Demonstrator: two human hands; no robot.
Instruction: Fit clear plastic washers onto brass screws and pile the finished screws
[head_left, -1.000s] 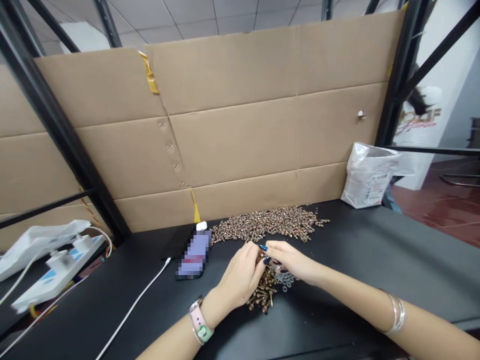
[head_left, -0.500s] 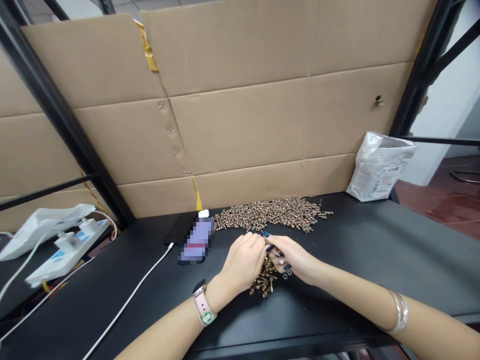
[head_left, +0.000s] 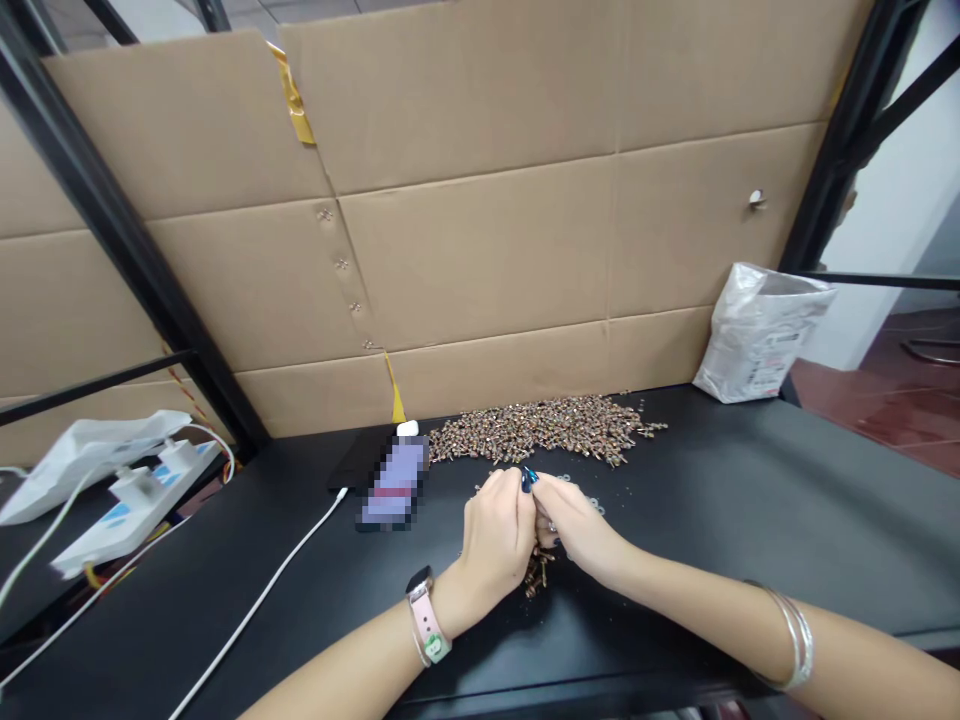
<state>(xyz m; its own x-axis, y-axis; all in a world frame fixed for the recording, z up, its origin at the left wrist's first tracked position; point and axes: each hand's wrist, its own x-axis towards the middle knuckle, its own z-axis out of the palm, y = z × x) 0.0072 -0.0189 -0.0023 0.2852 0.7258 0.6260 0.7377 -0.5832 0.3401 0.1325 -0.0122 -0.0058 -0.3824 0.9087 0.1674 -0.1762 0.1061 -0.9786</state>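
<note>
My left hand and my right hand meet above the black table. Both have their fingers bent and pressed together, thumbs side by side. Whatever is pinched between them is hidden by the fingers. Under the hands lies a small pile of brass-coloured screws, mostly covered by the left hand. A few small grey washers show on the table just behind my right hand. Beyond the hands spreads a large heap of screws, apart from the fingers.
A phone lies left of the heap, with a white cable near it. Far left is a power strip with plugs. A plastic bag stands at the back right against the cardboard wall.
My hands have drawn closer together, and the left wrist has shifted slightly right. The left hand now covers more of the small screw pile. Washers have come into view behind my right hand.
</note>
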